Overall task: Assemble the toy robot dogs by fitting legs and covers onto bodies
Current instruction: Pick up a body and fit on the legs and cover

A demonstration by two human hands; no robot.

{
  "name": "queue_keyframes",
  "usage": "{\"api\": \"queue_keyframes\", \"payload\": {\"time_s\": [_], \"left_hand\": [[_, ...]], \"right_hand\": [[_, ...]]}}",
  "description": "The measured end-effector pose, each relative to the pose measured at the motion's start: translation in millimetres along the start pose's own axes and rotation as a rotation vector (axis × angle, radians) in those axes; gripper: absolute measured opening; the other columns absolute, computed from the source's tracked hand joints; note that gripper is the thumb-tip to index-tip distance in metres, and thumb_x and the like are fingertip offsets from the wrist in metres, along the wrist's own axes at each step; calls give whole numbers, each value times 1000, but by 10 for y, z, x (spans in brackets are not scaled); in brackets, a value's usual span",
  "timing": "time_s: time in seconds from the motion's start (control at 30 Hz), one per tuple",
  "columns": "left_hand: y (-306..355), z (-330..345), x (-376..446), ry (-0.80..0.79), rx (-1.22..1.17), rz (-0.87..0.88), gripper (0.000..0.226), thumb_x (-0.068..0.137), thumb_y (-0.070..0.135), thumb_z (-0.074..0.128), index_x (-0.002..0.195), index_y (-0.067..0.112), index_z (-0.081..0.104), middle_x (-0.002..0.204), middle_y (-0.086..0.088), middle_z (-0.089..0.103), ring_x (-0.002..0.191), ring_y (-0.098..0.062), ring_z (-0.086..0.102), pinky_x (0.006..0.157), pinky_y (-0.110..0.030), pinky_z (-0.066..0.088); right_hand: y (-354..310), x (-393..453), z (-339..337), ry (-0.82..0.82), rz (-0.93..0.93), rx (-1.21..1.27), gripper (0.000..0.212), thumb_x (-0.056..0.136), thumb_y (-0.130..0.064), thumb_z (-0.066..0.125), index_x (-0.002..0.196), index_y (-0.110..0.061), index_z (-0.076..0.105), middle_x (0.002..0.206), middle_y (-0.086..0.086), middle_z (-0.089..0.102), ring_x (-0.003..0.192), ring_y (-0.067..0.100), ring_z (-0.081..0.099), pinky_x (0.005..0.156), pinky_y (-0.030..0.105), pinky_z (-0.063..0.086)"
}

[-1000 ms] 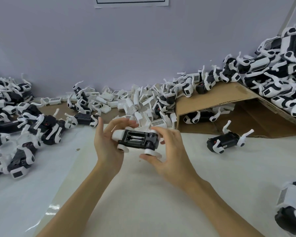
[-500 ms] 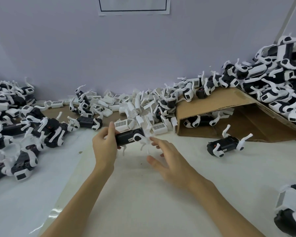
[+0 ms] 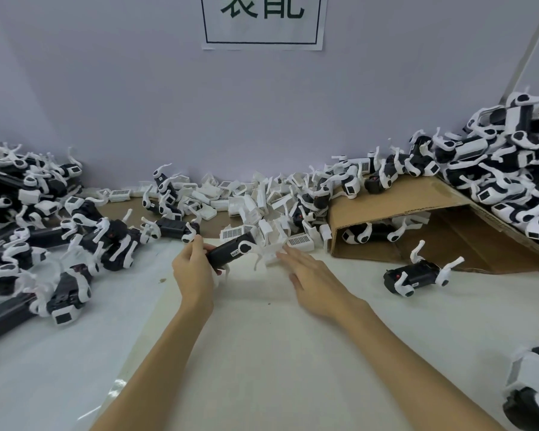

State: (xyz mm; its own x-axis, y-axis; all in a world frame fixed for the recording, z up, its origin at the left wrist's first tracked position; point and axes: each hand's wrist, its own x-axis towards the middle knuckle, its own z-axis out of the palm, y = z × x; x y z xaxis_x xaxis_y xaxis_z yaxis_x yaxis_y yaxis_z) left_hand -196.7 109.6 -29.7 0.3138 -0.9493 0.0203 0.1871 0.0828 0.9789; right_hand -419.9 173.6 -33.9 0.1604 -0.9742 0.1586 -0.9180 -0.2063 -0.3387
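Observation:
My left hand (image 3: 193, 272) grips a black toy dog body (image 3: 231, 251) with white legs, held just above the white table sheet near the middle. My right hand (image 3: 311, 279) is stretched forward with straight fingers, its tips at the edge of a heap of white covers (image 3: 262, 209) that lies against the back wall. A barcode-labelled white cover (image 3: 297, 241) lies right in front of those fingertips. The right hand holds nothing.
Piles of black-and-white dog bodies (image 3: 28, 231) crowd the left side, and a taller pile (image 3: 511, 163) fills the right. A tipped cardboard box (image 3: 395, 206) stands right of centre, one dog (image 3: 417, 276) in front of it. Another toy (image 3: 532, 387) sits at the lower right.
My right hand let go of the dog body and reached forward toward the white covers. The left hand turned the body and carried it slightly away from me.

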Motion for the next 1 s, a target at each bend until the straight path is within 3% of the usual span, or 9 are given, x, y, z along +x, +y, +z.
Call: {"api": "queue_keyframes", "payload": {"time_s": [0.13,0.37,0.47,0.57,0.67,0.77,0.83,0.9,1.0], "left_hand": [[4,0,-22,-12,12,29,47,110,35,51,78,5,68,77,-26,72,45,-24,53,58,-34,42],[4,75,-77,-53,36,65,44,110,32,51,81,2,66,80,-29,72,47,-21,54,59,-34,44],[-5,82,-109,-66,75,105,43,110,31,52,80,4,67,78,-19,71,52,-21,55,54,-30,43],[7,83,-127,-64,114,149,42,110,30,52,77,10,69,81,-11,70,61,-24,57,53,-27,43],[19,68,-124,-68,129,156,42,110,29,52,77,11,69,82,-12,70,63,-25,57,55,-30,42],[15,50,-112,-71,146,160,42,110,28,52,76,10,68,79,-12,69,59,-24,56,48,-22,41],[17,56,-111,-70,155,157,43,110,29,52,77,8,69,78,-12,69,57,-22,55,48,-22,40],[15,79,-125,-81,154,158,43,110,28,52,79,5,69,76,-10,68,56,-20,54,48,-21,40],[14,117,-162,-114,166,166,43,110,29,52,81,3,69,73,-8,68,55,-17,56,52,-22,43]], "right_hand": [[-3,-3,15,199,-23,1,11,100,-12,65,110,-14,68,164,2,41,151,19,37,119,38,33],[44,-214,-57,329,-11,107,7,96,-18,73,99,-17,66,107,-7,64,108,12,55,96,32,45],[-40,-250,-7,394,-16,169,28,97,-18,71,121,-16,58,124,-5,59,120,14,52,98,25,42],[-119,-177,41,214,-67,121,46,102,-18,62,146,-16,51,163,-1,39,149,17,34,120,36,32],[-152,-94,88,101,-45,30,28,105,-19,58,131,-11,63,174,4,17,156,25,27,121,38,27],[-124,-85,62,144,-10,96,17,98,-26,71,110,-14,70,171,3,27,153,21,31,119,35,27],[-68,-111,1,166,-14,108,13,96,-28,73,102,-18,69,160,-1,45,147,21,38,114,31,30],[-10,-184,-47,199,-17,164,9,98,-27,71,97,-25,62,124,-8,64,127,25,54,94,23,37],[38,-357,-82,327,32,410,13,102,-30,67,97,-36,57,104,-11,64,103,12,61,86,17,45]]}}
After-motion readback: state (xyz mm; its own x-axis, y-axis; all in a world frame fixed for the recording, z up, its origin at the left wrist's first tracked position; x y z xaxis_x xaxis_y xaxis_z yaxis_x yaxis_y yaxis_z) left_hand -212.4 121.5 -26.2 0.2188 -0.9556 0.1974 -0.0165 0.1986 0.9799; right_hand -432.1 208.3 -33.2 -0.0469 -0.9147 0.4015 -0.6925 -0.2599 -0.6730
